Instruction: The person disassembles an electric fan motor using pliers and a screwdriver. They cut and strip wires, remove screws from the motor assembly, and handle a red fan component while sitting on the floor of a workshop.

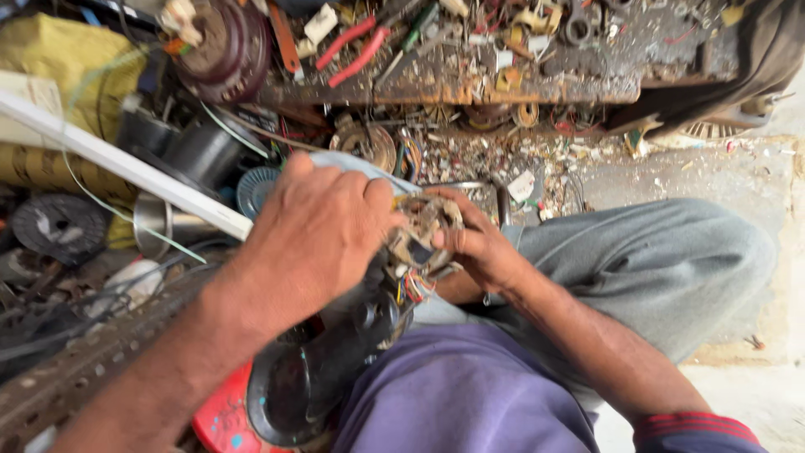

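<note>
My left hand (314, 231) covers the top of a dirty motor-like part (423, 239) with a worn winding and coloured wires (413, 287) hanging from it. My right hand (474, 243) grips the same part from the right, fingers curled on its edge. Below it a black rounded housing (314, 382) rests on my lap, over a red round object (222, 419). My grey-trousered knee (662, 260) is bent to the right.
A rusty low bench (470, 84) at the top holds red-handled pliers (356, 50), screws and scraps. Left are a white strip (126, 168), black coils (201, 151), a metal cup (155, 222), a yellow sack (75, 59) and a perforated metal bar (75, 369). Concrete floor lies right.
</note>
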